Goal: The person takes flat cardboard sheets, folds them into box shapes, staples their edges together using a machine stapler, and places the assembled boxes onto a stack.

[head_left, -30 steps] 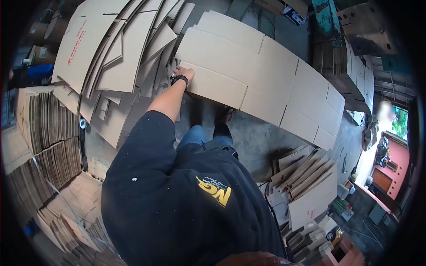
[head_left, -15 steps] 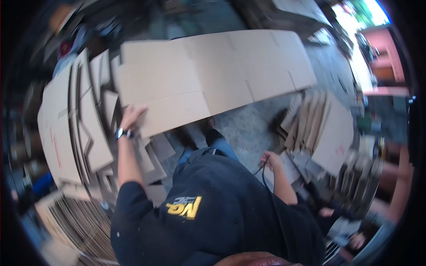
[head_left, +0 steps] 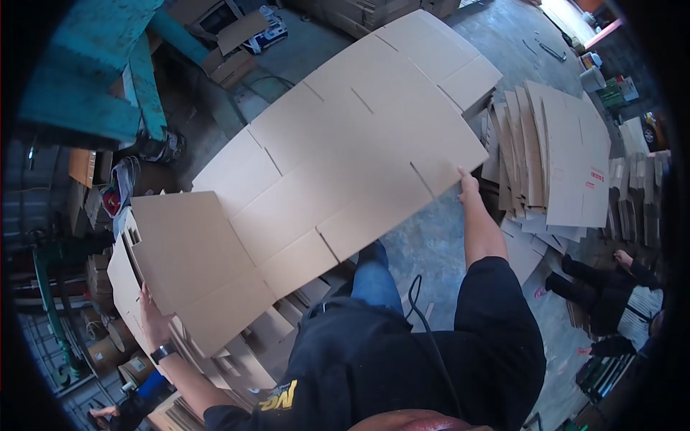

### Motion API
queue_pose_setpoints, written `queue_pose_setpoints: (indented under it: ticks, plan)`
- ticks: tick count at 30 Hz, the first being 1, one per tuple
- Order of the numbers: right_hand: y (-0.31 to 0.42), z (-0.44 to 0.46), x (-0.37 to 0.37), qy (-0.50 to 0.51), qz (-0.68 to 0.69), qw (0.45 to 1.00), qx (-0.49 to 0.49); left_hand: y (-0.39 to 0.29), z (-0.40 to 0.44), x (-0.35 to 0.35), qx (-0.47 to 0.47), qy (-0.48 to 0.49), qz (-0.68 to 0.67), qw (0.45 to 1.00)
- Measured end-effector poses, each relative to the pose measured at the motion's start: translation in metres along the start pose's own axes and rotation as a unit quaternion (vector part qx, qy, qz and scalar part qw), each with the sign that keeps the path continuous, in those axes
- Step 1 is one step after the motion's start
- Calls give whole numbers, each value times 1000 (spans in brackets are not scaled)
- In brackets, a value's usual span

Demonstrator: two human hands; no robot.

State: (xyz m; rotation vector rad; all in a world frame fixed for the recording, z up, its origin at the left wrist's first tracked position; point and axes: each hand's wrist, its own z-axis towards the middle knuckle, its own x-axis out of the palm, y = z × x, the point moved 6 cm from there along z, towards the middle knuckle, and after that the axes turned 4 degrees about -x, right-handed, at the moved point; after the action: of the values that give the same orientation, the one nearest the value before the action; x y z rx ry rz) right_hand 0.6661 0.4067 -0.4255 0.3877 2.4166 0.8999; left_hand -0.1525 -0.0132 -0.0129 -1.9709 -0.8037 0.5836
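Observation:
A long creased cardboard sheet [head_left: 345, 144] with slots spans the middle of the view. Its left panel [head_left: 194, 258] is bent up along a crease. My left hand [head_left: 153, 316] grips the outer edge of that panel, the fingers partly hidden behind it. At the near right corner, my right hand [head_left: 468, 185] pinches the sheet's edge. Another cardboard piece [head_left: 460, 61] shows beyond the far right end. Under and beside the bent panel lie stacked cardboard sheets [head_left: 266, 337].
Leaning cardboard sheets [head_left: 575, 151] stand at the right. A teal machine [head_left: 86, 72] fills the upper left. A black cable [head_left: 431, 330] hangs before my body. Another person [head_left: 611, 302] is at the lower right; part of another person [head_left: 115, 416] shows at the lower left.
My right hand has moved from near the cable to the sheet's right corner. The left panel is now bent up, with my left hand at its outer edge. The view has turned.

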Motion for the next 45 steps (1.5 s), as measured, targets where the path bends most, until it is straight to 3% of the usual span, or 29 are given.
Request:
queue_pose_setpoints:
  ticks: [1,2,3,4,5,6,7,8,9,10,11,12,13,14,15,17,18,19,20,21,24,26,27,28,30,34,41,45]
  plan:
    - [17,-3,5,-16,29,999,21,0,8,11,-41,-2,-110,993]
    - [24,7,25,95,209,973,37,7,27,2,-70,-37,57,995]
    - [28,16,35,102,206,972,42,6,36,2,-100,-72,224,967]
    - [35,23,37,75,181,981,-9,2,42,3,-81,-113,361,922]
    - [43,23,34,45,155,985,-61,6,54,-10,-84,-116,365,920]
    - [65,2,32,20,159,970,-186,14,76,-26,-61,-80,372,923]
    - [72,-29,28,19,153,971,-184,18,87,-35,-39,-43,374,925]
    - [94,-75,20,15,95,945,-312,18,84,-24,-44,-44,371,926]
    - [104,-116,10,13,35,900,-433,9,76,1,-19,-114,525,843]
    - [89,-132,5,78,-72,905,-413,-3,65,33,5,-179,660,730]
    - [70,-155,4,140,-105,889,-422,-12,47,66,-59,-178,627,756]
    - [48,-180,7,202,-136,870,-429,13,73,32,32,-184,580,793]
    - [26,-203,2,268,19,935,-231,37,94,-2,124,-190,527,819]
    - [14,-240,8,318,167,933,-16,34,82,-5,120,-200,520,821]
    - [25,-271,18,330,159,930,-21,31,68,12,86,-147,434,885]
    - [18,-325,40,320,246,875,266,19,39,58,23,-45,234,971]
    - [11,-324,53,339,229,874,262,14,34,64,0,4,125,992]
    - [3,-318,80,419,305,814,263,28,45,57,-21,46,59,997]
    - [0,-316,105,491,375,739,268,44,62,46,-21,64,93,993]
    - [-7,-314,122,508,356,736,272,34,58,49,-5,72,122,990]
    - [18,-340,133,498,382,763,154,6,50,74,41,97,202,974]
    - [59,-397,114,528,368,755,127,-25,39,84,56,34,259,964]
    - [76,-423,102,547,359,750,99,-56,14,108,61,61,176,981]
    - [87,-445,90,522,341,779,68,-79,0,123,70,72,159,982]
    - [110,-505,67,539,312,782,35,-99,13,141,131,115,159,972]
    - [132,-586,41,548,252,796,-54,-134,-11,199,130,134,140,972]
    - [143,-641,17,549,223,799,-105,-142,-42,265,156,187,107,964]
    - [146,-646,22,565,219,791,-83,-132,-45,293,211,175,-38,961]
